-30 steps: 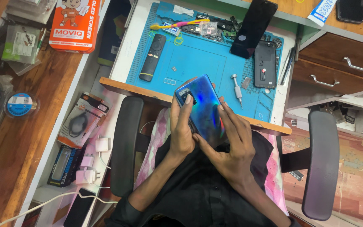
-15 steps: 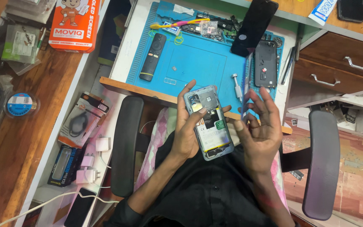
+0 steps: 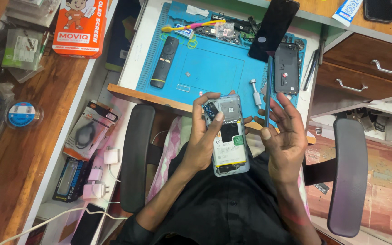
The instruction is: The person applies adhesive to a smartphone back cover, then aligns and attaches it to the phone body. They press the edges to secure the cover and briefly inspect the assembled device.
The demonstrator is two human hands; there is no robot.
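Note:
My left hand grips an opened smartphone over my lap, its back off, with the battery and camera module exposed. The thumb rests near the phone's top. My right hand holds the blue back cover upright, seen edge-on as a thin strip, just right of the phone. The cover is clear of the phone body.
A blue work mat lies on the desk ahead, carrying a black remote, a screwdriver bit, another opened phone, a dark screen panel and small parts. Chair armrests flank me. Drawers stand at the right, boxes and chargers at the left.
The blue back cover has come off the phone. My right hand has carried it to the right and turned it on edge, exposing the phone's insides. My left hand still holds the phone.

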